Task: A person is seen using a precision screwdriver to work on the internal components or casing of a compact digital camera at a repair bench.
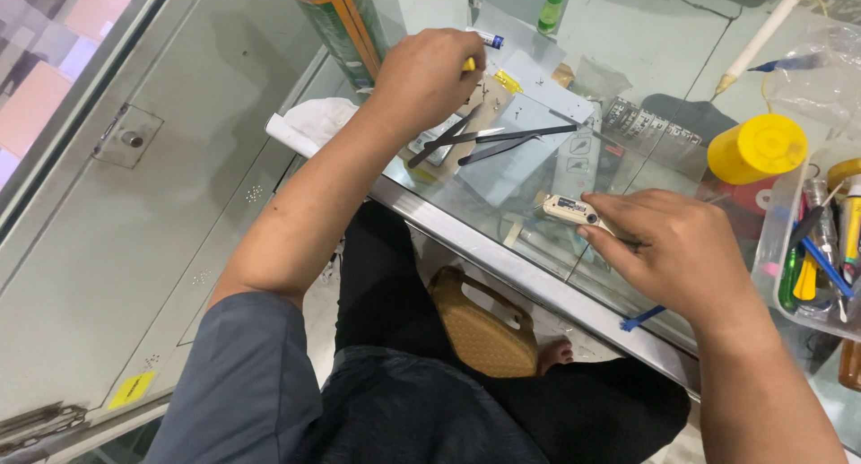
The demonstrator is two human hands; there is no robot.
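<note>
The small cream-coloured device (pixel 570 209) lies on the glass counter (pixel 502 249) close to its near edge, and that is the main risk: a sideways nudge from the right hand (pixel 668 249) could push it over the metal rim and down toward the floor. The fingertips only pinch its right end, so the grip looks light and a slip seems possible. The left hand (pixel 429 74), further back and to the left, is curled shut around a small yellow-tipped tool (pixel 468 64), only partly visible. Just beside it lie black tweezers (pixel 502 138) and a thin grey plate (pixel 475 105) carrying tiny parts; a careless wrist movement there could scatter them across the glass, where they would be hard to find.

The left forearm reaches far and up across the counter edge, wrist bent down. The right forearm comes in from the near right, hand flat and low, fingers stretched leftward onto the device. A yellow cap (pixel 758 147) stands to the far right.
</note>
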